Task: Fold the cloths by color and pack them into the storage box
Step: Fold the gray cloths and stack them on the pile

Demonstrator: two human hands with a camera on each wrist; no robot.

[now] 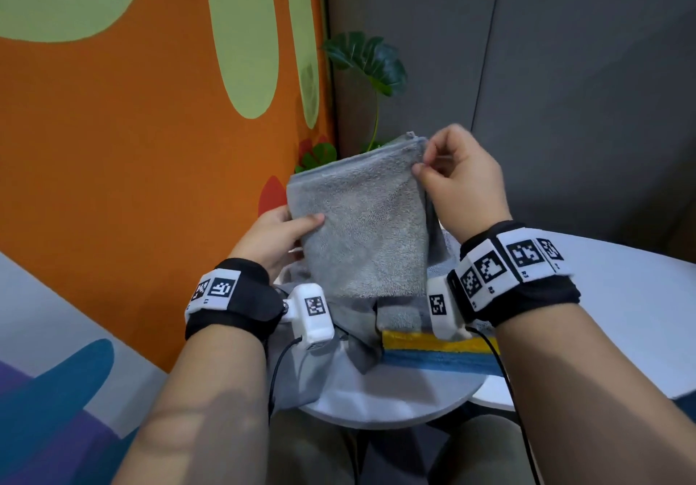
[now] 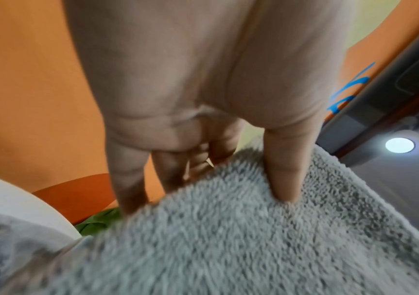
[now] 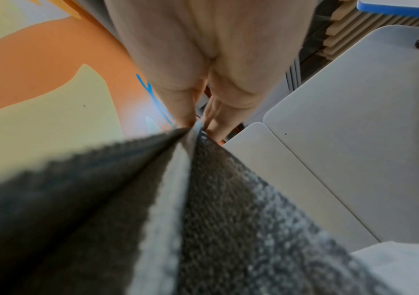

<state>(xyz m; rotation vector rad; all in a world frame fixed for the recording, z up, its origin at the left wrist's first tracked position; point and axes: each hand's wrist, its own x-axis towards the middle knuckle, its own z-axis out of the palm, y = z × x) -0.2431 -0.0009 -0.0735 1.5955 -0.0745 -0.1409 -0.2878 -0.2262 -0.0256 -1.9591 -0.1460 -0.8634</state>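
Observation:
A grey terry cloth hangs doubled over in the air above a small round white table. My left hand grips its left edge, thumb on the front and fingers behind; the left wrist view shows the thumb pressed into the grey pile. My right hand pinches the cloth's top right corner between thumb and forefinger, and the right wrist view shows the layers meeting at that pinch. A folded yellow cloth and a blue cloth lie in a grey fabric storage box below.
An orange and green patterned wall stands close on the left. A green leafy plant rises behind the cloth, before a grey wall. A larger white table adjoins on the right. My knees show under the round table.

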